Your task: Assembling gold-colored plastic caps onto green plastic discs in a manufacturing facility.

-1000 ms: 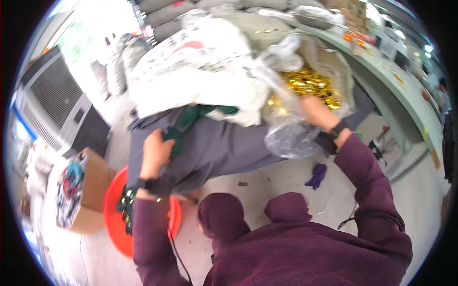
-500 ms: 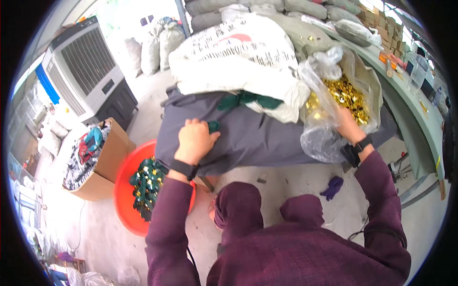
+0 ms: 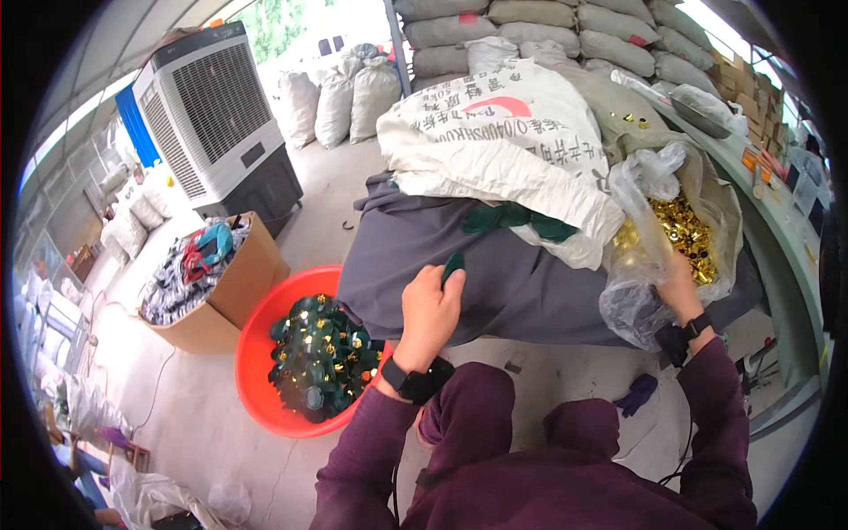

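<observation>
My left hand (image 3: 427, 309) is closed on a dark green rounded piece (image 3: 453, 265), which stands up between thumb and fingers above the grey cloth (image 3: 402, 234). My right hand (image 3: 679, 286) reaches in at a clear plastic bag (image 3: 629, 305), against a heap of shiny gold small parts (image 3: 685, 231); its fingertips are hidden there. More dark green pieces (image 3: 512, 218) poke out from under a printed white woven sack (image 3: 503, 132) lying across the cloth.
On the floor at my left stands an orange basin (image 3: 250, 327) of green and gold pieces. Behind it are a cardboard box (image 3: 234, 305) of fabric and an air cooler (image 3: 216, 115). A long green-topped table (image 3: 782, 212) runs along the right. Stacked sacks (image 3: 530, 18) line the back.
The view has shifted, so the scene sits further right and lower. My left hand has lifted off the cloth, raising the green piece upright. My right hand stays at the gold parts.
</observation>
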The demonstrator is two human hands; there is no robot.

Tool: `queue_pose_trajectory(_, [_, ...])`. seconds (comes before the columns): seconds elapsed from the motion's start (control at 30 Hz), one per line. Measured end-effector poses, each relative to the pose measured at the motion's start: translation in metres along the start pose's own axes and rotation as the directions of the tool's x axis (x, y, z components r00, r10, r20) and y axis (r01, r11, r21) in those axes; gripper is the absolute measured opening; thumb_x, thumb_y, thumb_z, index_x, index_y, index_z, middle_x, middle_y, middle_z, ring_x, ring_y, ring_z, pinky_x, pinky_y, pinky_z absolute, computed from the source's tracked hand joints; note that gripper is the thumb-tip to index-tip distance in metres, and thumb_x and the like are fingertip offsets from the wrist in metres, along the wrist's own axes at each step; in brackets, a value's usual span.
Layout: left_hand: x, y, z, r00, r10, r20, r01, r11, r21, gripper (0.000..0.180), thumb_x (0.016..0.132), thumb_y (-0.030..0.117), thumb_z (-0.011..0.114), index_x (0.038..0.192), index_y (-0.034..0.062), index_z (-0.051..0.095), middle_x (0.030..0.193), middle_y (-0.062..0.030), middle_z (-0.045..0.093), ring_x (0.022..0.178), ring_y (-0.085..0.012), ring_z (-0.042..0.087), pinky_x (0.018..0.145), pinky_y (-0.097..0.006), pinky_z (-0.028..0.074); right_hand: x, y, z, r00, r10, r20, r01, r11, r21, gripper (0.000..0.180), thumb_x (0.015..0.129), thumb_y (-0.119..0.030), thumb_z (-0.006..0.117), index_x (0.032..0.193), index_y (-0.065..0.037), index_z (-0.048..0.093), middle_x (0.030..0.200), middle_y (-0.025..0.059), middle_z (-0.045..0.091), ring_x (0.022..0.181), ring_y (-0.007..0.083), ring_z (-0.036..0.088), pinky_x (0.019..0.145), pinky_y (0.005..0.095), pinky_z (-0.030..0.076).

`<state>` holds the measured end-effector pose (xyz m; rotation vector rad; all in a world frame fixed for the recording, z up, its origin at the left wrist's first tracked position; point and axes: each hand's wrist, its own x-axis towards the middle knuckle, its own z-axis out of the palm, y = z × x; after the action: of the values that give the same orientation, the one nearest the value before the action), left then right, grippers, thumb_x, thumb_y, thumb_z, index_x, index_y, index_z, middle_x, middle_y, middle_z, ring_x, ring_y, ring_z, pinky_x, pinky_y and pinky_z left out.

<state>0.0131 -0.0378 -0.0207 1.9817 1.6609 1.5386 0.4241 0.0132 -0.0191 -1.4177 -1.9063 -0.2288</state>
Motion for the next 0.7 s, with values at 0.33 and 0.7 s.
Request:
queue_pose_trajectory(0.33, [-0.039,0.033,0.010,0.793,-0.362,0.490,0.609,0.446,-0.656,0.021,0.093,0.019,0.051,0.093,-0.0008,0.059,0.070,-0.0056,0.061,0.047,-0.0097,0.053,0.039,-0.020,0.035,0.000,-0.007,-0.017,0.985,-0.015,-0.169,-0.018,0.982,-0.189,0.012,0.072,0.004,0.052,0.083,0.002,0.056,0.078,0.0210,0.060,0.074,0.0404,0.058,0.066,0.0418,0.046])
queue_pose_trajectory(0.7, [-0.049,0.031,0.019,0.788,-0.343,0.512,0.616,0.469,-0.633,0.018,0.093,0.017,0.052,0.093,-0.0002,0.058,0.070,-0.0078,0.063,0.046,-0.0106,0.053,0.038,-0.019,0.036,-0.008,-0.003,-0.015,0.972,0.226,0.057,-0.191,0.913,-0.360,0.018,0.071,-0.010,0.060,0.087,-0.004,0.066,0.077,0.0221,0.063,0.080,0.0369,0.063,0.072,0.0458,0.049])
